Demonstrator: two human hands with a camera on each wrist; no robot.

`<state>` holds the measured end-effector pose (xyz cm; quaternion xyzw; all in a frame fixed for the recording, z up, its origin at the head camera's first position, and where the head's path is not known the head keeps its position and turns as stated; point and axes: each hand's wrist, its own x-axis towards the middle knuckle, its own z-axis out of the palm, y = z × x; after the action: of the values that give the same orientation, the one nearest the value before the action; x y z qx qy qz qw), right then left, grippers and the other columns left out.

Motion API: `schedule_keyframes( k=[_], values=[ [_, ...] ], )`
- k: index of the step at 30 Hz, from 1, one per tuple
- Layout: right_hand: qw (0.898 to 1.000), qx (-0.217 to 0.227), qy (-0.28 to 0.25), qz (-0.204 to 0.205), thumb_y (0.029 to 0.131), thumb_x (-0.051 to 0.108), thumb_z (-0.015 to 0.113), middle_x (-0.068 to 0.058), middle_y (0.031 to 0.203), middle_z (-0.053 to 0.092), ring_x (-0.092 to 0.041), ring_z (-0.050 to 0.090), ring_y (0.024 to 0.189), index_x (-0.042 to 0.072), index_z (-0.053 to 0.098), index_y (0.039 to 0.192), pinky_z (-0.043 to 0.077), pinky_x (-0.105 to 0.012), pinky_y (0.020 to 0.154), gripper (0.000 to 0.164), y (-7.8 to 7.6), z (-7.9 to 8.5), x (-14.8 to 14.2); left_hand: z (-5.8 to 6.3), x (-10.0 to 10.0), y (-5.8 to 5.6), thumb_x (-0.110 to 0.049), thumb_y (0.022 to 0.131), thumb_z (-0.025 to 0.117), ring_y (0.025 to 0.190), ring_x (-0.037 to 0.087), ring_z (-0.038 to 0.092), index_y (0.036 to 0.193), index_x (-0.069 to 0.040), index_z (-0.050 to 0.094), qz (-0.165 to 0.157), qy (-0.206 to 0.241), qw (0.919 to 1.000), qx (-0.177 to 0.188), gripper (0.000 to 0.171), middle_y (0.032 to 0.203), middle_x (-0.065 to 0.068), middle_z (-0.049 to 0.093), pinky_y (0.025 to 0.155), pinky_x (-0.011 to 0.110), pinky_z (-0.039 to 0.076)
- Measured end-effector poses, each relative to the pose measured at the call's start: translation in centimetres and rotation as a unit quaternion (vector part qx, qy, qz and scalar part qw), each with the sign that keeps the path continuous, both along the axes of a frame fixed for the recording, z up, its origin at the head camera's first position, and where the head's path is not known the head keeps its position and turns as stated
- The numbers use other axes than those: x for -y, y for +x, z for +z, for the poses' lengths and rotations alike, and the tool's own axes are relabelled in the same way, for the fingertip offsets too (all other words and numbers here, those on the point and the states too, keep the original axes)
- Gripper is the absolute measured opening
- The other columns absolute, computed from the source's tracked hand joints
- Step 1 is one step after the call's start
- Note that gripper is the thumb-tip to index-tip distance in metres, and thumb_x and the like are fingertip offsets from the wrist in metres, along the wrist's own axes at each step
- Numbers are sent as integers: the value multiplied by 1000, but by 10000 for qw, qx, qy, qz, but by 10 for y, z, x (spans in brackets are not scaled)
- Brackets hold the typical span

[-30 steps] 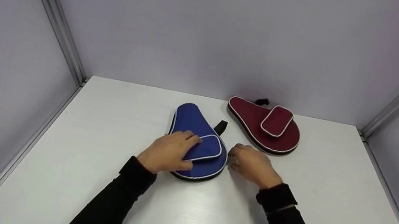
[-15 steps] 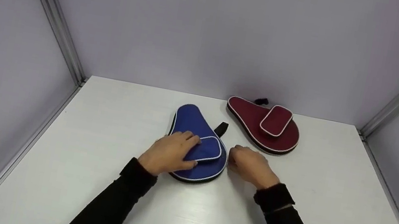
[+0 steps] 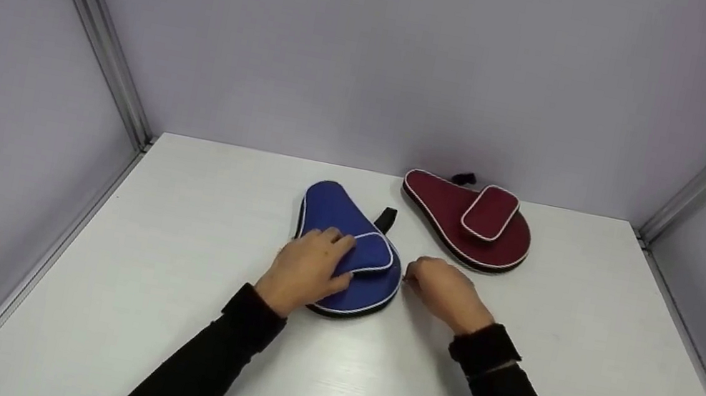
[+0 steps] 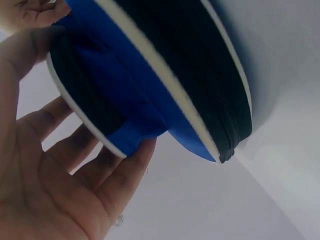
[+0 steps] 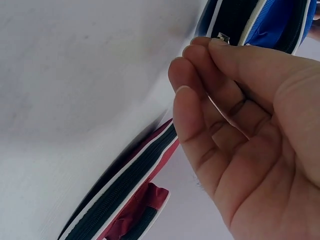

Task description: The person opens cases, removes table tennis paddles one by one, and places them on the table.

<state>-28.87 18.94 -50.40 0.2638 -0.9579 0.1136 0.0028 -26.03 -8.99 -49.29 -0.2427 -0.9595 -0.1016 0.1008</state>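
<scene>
From my head, I see the blue case lying on the white table in front of me, its narrow end far and to the left, its round end near. My left hand grips its raised pocket, fingers over the far side and thumb at the near side; I judge that this hold steadies the case, the pocket being the easiest part to grasp. My right hand is just beside the right edge, fingers curled narrow. A black strap sticks out on the far right side. The red case lies farther and to the right, apart from both hands, probably there to leave me elbow room.

At my left wrist, the pocket sits between my thumb and spread fingers, and the zip runs along the dark side of the case. I cannot tell how far it is done up.

At my right wrist, thumb and forefinger come together on a small metal zip pull, most of it hidden. Such a small tab seems to call for a fingertip pinch.
</scene>
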Motion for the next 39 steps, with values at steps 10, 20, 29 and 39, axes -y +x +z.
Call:
schedule_keyframes(
  k=[10,20,29,39],
  values=[
    [9993,-266,86,257,104,3,83,-12,98,86,-36,86,93,6,87,100,72,-53,78,6,6,-1,7,-8,-1,-6,-33,110,83,122,43,81,151,-4,75,435,201,9987,-196,51,140,21,81,102,57,72],
    [9991,-96,208,367,105,2,80,-11,96,85,-35,85,91,8,87,97,71,-54,75,12,19,2,20,-6,1,-8,-34,111,82,124,42,80,154,-4,73,560,154,9982,-136,53,142,22,80,106,56,71],
    [9976,96,283,623,106,4,81,-11,85,82,-29,79,78,9,83,87,66,-52,64,19,33,3,41,-7,1,-7,-33,111,82,120,43,80,152,-4,74,571,197,9978,-261,51,139,22,81,101,57,72],
    [9970,-504,96,572,99,2,84,-9,78,78,-26,75,70,10,76,78,63,-48,56,24,32,-6,39,-5,-1,1,-39,106,88,116,43,81,146,0,74,429,246,9976,-476,57,133,23,82,100,55,72]
  ],
)
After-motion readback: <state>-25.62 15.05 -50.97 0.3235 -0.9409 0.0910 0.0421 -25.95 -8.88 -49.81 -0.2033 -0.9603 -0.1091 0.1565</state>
